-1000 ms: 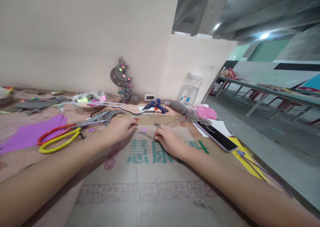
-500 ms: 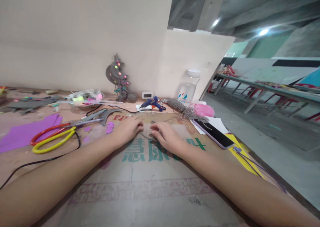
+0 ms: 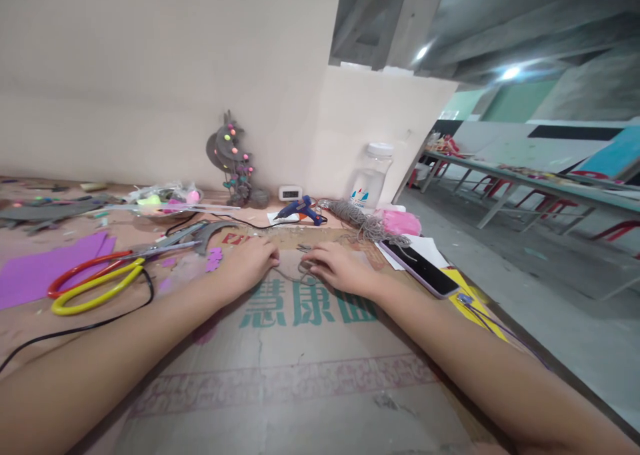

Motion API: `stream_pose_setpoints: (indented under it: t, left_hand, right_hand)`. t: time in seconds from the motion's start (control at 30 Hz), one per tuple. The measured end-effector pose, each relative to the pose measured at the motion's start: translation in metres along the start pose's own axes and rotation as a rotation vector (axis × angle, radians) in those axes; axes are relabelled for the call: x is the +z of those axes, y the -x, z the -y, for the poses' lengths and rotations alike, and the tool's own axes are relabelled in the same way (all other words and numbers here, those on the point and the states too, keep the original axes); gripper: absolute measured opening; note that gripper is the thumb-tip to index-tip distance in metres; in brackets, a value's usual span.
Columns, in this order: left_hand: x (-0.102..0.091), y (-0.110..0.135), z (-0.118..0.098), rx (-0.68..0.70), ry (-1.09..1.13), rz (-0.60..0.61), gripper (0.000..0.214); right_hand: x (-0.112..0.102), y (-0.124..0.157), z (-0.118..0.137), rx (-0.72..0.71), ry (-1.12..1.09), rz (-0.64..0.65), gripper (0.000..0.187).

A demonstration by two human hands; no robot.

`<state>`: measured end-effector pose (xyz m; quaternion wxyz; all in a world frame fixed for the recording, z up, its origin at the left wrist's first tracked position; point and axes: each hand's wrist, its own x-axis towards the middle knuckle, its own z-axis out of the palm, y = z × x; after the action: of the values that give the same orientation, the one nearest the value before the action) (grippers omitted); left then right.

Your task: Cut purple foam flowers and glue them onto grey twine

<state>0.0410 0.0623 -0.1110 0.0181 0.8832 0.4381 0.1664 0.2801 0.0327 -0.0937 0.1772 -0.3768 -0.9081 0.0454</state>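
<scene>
Both my hands rest on a printed cardboard sheet (image 3: 300, 381) that covers the table. My left hand (image 3: 249, 265) is curled, its fingertips pinched on one end of a thin grey cord (image 3: 294, 279). My right hand (image 3: 336, 268) lies just to the right, fingers pressed together on the cord's other end. The cord sags in a short loop between the two hands. A small purple flower cut-out (image 3: 215, 258) lies just left of my left hand.
Scissors with red and yellow handles (image 3: 95, 281) and purple foam (image 3: 35, 275) lie at the left, beside a black cable (image 3: 75, 327). Behind the hands are a blue glue gun (image 3: 300, 209), grey twine (image 3: 361, 220), a jar (image 3: 371, 178) and a grey pom-pom ornament (image 3: 230, 158). A phone (image 3: 419, 269) lies at the right.
My left hand has slid right, so the two hands are closer together with the cord looped between them. The view has shifted a little to the right.
</scene>
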Motion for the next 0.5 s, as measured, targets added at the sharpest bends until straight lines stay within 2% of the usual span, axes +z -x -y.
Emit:
stream_pose_setpoints:
  t: [0.07, 0.17, 0.27, 0.33, 0.43, 0.5]
  left_hand:
    - [0.003, 0.000, 0.002, 0.012, -0.016, -0.011, 0.011]
    - [0.005, 0.000, 0.002, 0.035, -0.040, -0.026, 0.015]
    - [0.005, 0.000, 0.002, 0.041, -0.053, -0.030, 0.018]
    - [0.004, 0.000, 0.001, 0.039, -0.061, -0.028, 0.018]
    - [0.003, 0.001, 0.000, 0.037, -0.062, -0.028, 0.021]
    - [0.003, 0.000, -0.001, 0.040, -0.065, -0.031, 0.022]
  right_hand:
    - [-0.002, 0.001, -0.003, -0.012, -0.050, 0.032, 0.016]
    - [-0.001, 0.000, -0.006, 0.078, -0.146, -0.010, 0.004]
    - [-0.005, -0.002, -0.005, 0.177, -0.212, -0.048, 0.009]
    - [-0.016, -0.003, -0.003, 0.219, -0.329, -0.091, 0.009]
    - [-0.042, -0.004, 0.000, 0.256, -0.722, -0.155, 0.011]
    - [-0.060, -0.003, 0.000, 0.276, -0.884, -0.208, 0.018]
